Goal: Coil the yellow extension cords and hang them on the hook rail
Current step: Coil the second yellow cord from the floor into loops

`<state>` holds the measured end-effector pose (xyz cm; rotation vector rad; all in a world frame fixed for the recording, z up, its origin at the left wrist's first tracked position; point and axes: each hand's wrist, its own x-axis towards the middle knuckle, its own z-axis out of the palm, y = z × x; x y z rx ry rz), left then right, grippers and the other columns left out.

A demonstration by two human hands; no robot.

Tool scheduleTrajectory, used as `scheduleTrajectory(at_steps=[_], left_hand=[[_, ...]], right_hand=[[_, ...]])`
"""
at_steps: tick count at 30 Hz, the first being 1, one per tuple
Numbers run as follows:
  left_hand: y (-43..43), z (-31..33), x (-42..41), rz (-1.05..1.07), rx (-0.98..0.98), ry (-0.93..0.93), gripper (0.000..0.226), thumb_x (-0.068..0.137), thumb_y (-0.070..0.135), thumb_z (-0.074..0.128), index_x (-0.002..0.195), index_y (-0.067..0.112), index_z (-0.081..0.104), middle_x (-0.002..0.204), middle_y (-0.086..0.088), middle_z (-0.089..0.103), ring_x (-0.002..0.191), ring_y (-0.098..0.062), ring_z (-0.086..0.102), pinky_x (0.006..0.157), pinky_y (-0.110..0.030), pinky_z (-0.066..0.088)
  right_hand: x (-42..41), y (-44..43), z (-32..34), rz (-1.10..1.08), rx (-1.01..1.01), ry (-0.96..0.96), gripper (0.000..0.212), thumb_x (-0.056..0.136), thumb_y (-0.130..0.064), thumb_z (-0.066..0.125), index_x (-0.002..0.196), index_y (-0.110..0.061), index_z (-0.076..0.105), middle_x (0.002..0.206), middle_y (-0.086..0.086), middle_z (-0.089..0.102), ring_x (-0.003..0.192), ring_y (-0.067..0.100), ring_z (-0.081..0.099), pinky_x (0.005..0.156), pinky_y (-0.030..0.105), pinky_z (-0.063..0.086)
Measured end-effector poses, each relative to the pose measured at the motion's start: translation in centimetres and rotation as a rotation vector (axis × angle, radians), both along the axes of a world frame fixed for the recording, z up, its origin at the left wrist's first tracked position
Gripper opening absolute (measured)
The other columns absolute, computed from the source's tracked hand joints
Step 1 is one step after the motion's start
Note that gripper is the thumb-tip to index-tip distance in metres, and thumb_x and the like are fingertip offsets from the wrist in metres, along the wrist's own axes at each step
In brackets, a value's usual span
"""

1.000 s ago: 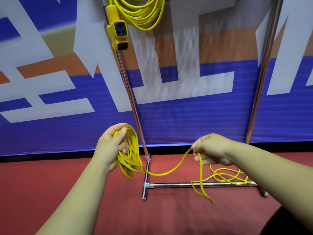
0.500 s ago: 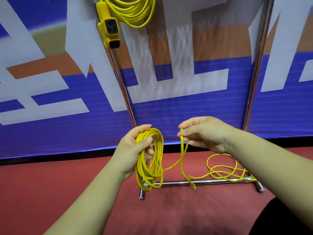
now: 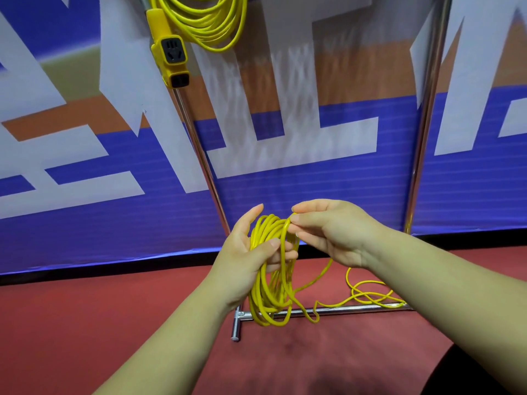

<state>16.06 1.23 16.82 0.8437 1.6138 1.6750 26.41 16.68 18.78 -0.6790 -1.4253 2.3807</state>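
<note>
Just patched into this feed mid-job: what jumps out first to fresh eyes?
The bright yellow coil at centre, gripped by the left hand while the right hand pinches a strand at its top. Next, the hung coil with its socket block at the top edge, and the loose cord trailing over the rack's base bar on the red floor, lower right.

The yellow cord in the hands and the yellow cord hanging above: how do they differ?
The hanging cord hangs high beside the rack pole; the held cord sits in the left hand, with the right hand pinching one strand. The hanging cord looks fully coiled; the held cord trails a loose tail on the floor. The hanging cord shows a socket block; the held cord shows none. Both are yellow loops.
</note>
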Motion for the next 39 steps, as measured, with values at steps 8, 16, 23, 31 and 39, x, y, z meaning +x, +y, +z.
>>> scheduleTrajectory(at_steps=[8,16,23,31,39], left_hand=[[-0.4,1.2,-0.1,-0.115,0.039,0.061,0.053,0.091,0.014,0.066,0.14,0.029,0.052,0.089,-0.017,0.069,0.054,-0.025,0.058,0.05,-0.034,0.053],[-1.9,2.8,-1.6,-0.195,0.125,-0.047,0.043,0.06,0.026,0.094,0.099,0.019,0.076,0.071,-0.013,0.056,0.037,-0.011,0.042,0.039,-0.021,0.04],[-2.8,3.5,-2.3,-0.25,0.163,-0.148,0.048,0.054,0.03,0.097,0.096,0.02,0.075,0.065,-0.006,0.048,0.034,-0.007,0.039,0.037,-0.017,0.038],[-3.2,3.3,-2.8,-0.194,0.165,-0.136,0.054,0.051,0.029,0.098,0.099,0.02,0.076,0.065,-0.007,0.05,0.037,-0.011,0.045,0.04,-0.023,0.045],[-2.7,3.1,-2.2,-0.211,0.123,-0.143,0.066,0.056,0.026,0.097,0.118,0.022,0.073,0.072,-0.012,0.064,0.056,-0.024,0.067,0.054,-0.032,0.056]], right_hand=[[0.6,1.0,-0.5,0.019,0.461,-0.052,0.009,0.087,-0.008,0.073,0.095,-0.007,0.072,0.083,0.013,0.076,0.075,0.016,0.072,0.064,0.022,0.056],[0.8,3.1,-0.9,0.05,0.874,-0.049,0.014,0.079,-0.022,0.082,0.09,-0.029,0.077,0.088,0.012,0.075,0.079,0.028,0.071,0.087,0.048,0.055],[0.9,3.5,-1.0,0.101,0.952,-0.006,0.041,0.073,-0.024,0.087,0.108,-0.025,0.065,0.106,-0.002,0.069,0.089,0.02,0.072,0.086,0.042,0.059],[0.5,3.1,-1.3,0.016,1.085,-0.029,0.026,0.076,-0.014,0.085,0.092,-0.021,0.066,0.077,-0.004,0.074,0.065,0.014,0.069,0.075,0.042,0.059],[-0.8,1.4,-1.4,-0.132,1.277,0.015,0.023,0.076,-0.022,0.084,0.079,-0.032,0.063,0.071,-0.012,0.067,0.07,0.005,0.062,0.066,0.026,0.051]])
